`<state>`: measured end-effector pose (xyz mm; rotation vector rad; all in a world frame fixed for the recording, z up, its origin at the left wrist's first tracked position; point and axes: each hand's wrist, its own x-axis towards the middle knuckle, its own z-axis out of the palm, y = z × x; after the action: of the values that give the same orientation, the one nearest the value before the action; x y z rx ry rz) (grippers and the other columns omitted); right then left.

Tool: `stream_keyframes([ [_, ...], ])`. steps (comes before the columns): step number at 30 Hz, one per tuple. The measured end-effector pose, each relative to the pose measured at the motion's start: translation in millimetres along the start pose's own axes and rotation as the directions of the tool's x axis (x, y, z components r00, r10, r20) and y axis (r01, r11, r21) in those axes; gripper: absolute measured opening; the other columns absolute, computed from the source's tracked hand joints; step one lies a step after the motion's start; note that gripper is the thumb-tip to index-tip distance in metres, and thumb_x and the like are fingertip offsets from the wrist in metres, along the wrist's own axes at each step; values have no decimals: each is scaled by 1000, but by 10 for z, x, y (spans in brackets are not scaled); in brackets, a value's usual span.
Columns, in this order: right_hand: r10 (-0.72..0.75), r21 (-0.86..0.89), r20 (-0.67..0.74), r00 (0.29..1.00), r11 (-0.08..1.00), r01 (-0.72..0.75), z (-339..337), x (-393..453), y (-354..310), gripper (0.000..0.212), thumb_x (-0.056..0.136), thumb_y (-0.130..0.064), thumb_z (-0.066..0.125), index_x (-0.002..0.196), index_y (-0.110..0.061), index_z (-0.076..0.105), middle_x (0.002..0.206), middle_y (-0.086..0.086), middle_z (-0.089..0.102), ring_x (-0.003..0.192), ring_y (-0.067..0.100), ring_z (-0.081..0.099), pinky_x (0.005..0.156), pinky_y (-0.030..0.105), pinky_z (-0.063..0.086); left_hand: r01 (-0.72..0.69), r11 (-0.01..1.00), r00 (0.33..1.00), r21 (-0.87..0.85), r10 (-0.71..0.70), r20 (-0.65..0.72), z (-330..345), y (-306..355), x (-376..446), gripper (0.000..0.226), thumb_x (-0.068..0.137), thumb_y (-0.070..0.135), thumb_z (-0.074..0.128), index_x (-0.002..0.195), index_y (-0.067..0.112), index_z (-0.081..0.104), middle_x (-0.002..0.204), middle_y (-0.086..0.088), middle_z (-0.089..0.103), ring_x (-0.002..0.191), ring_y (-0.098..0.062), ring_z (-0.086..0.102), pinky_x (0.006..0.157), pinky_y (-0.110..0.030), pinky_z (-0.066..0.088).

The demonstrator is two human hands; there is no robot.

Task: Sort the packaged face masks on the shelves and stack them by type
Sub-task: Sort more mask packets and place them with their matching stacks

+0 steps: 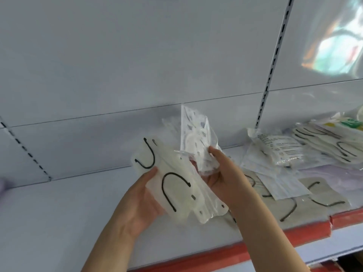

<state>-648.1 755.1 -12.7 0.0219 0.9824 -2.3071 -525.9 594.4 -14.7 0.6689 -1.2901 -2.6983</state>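
My left hand [140,201] holds a small stack of packaged white masks with black ear loops [172,185] above the shelf. My right hand [218,173] grips a clear packet with a patterned white mask [194,138], standing upright just behind that stack. To the right on the shelf lie more loose packets: beige masks with black loops [318,201], a pale blue mask packet [282,183] and a printed clear packet [279,148]. A pile of white black-loop masks [324,144] sits at the far right.
The white shelf board [59,213] has a red price strip [255,246] along its front edge. A white back panel [137,65] with slotted uprights [275,61] rises behind. Pale purple packets [343,173] lie under the right pile.
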Motion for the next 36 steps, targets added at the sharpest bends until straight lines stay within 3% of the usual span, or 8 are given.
stream_keyframes([
  [4,-187,-706,-111,976,706,55,-13,191,176,42,91,-48,64,106,-9,70,105,19,73,96,28,71,96,51,54,-74,997,984,-7,72,-161,-259,148,-62,32,98,25,58,126,13,67,117,-11,75,101,-25,75,90,-45,51],
  [12,53,-864,230,972,470,179,83,130,422,87,75,-89,41,132,-26,61,123,-2,69,115,14,64,106,39,44,-175,984,940,42,179,-291,-456,210,-151,26,98,22,61,122,14,67,114,-6,77,101,-19,75,88,-39,53],
  [16,-415,-970,153,897,-234,57,-42,104,384,65,93,-66,36,115,-10,60,108,7,66,106,31,57,86,37,43,-139,978,936,153,181,-303,-514,192,-143,29,96,21,64,124,12,67,115,-8,76,104,-22,74,90,-40,54],
  [19,-328,-841,35,944,-519,-149,-173,9,376,70,85,-71,52,129,-17,50,127,5,52,122,27,46,100,39,35,-111,975,924,193,173,-342,-565,145,-130,33,94,17,68,126,13,67,114,-8,77,108,-26,72,89,-41,55],
  [24,-423,-904,111,899,-419,-85,-167,-35,521,34,91,-49,61,118,-28,60,117,-5,60,114,21,50,93,34,33,-113,952,912,285,213,-349,-526,99,-119,30,94,19,68,123,14,68,110,-6,78,108,-26,71,93,-43,55],
  [28,-627,-965,14,779,196,176,-250,-156,324,24,98,-33,54,89,-11,59,70,-1,61,66,18,54,58,32,38,-145,946,931,290,229,-283,-448,143,-164,32,93,21,68,125,15,68,114,-5,77,112,-26,71,105,-49,50],
  [31,-204,-479,-216,955,875,78,-230,-138,117,28,98,-29,55,96,-3,65,76,13,69,52,16,53,45,25,42,-141,966,962,216,185,-201,-282,131,-215,29,94,19,64,122,14,70,116,-7,76,108,-22,73,100,-44,52],
  [36,208,-81,97,973,976,-201,-271,-291,250,21,80,-6,59,64,-5,73,58,8,65,47,19,63,41,24,52,9,995,1000,94,-7,-22,47,10,-158,35,95,20,60,129,12,67,124,-11,72,112,-24,71,88,-42,58],
])
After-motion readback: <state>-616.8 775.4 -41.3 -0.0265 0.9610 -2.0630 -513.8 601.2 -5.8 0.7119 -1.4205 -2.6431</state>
